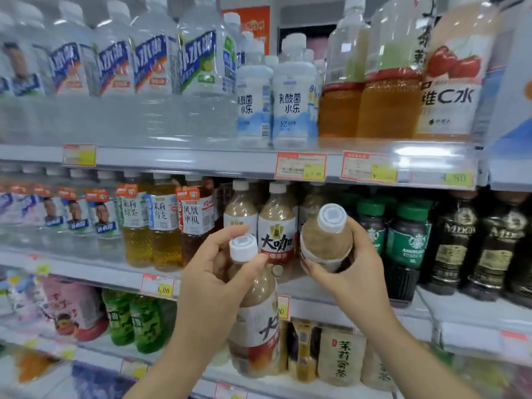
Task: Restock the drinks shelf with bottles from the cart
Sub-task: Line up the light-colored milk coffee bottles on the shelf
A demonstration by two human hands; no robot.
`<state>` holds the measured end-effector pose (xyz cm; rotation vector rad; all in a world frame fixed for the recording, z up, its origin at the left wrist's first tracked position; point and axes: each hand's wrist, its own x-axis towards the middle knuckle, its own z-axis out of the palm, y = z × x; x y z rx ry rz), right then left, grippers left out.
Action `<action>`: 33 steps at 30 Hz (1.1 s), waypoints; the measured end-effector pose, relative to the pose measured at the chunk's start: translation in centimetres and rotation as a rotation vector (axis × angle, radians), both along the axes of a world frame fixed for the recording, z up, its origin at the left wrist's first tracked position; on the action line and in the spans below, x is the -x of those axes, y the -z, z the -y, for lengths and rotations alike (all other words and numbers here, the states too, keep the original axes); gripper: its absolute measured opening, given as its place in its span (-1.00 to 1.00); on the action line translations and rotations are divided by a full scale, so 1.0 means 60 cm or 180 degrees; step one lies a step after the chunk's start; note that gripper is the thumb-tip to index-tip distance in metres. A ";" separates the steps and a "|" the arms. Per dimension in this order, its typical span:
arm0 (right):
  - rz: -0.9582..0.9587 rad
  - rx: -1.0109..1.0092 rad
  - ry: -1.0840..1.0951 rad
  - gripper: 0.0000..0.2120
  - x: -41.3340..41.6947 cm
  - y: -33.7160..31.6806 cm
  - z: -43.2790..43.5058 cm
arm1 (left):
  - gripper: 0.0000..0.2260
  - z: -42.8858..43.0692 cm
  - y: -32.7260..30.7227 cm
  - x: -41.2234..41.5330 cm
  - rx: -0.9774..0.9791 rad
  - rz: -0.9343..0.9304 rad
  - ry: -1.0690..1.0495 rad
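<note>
Gripping bottles (256, 326) (325, 240), hands (213, 277) (354, 272) hover before shelf edge (313, 311).

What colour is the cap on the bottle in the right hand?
White; the cap on the bottle in the right hand shows best in the head view.

Bare left hand (218, 272), bare right hand (354, 266), slim fingers (230, 234), forearms (184, 349) uncovered to the frame's edge.
</note>
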<state>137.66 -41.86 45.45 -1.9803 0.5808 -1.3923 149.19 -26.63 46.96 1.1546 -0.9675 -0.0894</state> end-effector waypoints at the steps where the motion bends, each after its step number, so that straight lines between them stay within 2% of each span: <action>1: -0.0008 0.0014 0.0054 -0.29 -0.005 -0.001 0.002 | -0.70 -0.002 0.001 -0.010 -0.0037 0.0015 0.0040; 6: -0.0286 -0.0186 0.0140 -0.34 -0.035 0.002 0.019 | -0.70 -0.003 0.000 -0.052 -0.0194 0.0047 0.0191; 11: -0.0277 -0.0589 0.0174 -0.18 -0.063 -0.008 0.026 | -0.70 -0.001 -0.006 -0.080 -0.0205 0.0032 0.0317; 15: -0.0501 -0.0587 0.0422 -0.16 -0.077 -0.018 0.042 | -0.71 0.001 -0.006 -0.097 -0.0177 0.0031 0.0371; 18: -0.0661 -0.0201 0.0743 -0.08 -0.084 -0.024 0.038 | -0.70 0.002 -0.004 -0.108 -0.0192 0.0028 0.0397; 22: -0.1138 0.0917 0.1671 -0.06 -0.094 -0.023 0.030 | -0.73 0.003 -0.004 -0.116 -0.0147 -0.0013 0.0462; 24: -0.1248 0.0960 0.1678 -0.10 -0.093 -0.019 0.032 | -0.72 0.003 -0.004 -0.121 -0.0139 -0.0020 0.0468; 28: -0.1233 0.0709 0.1182 -0.20 -0.080 -0.015 0.035 | -0.72 0.002 -0.001 -0.132 -0.0157 -0.0012 0.0497; 33: -0.1443 0.1090 0.1591 -0.27 -0.085 0.043 0.003 | -0.68 0.000 0.002 -0.140 -0.0143 -0.0009 0.0508</action>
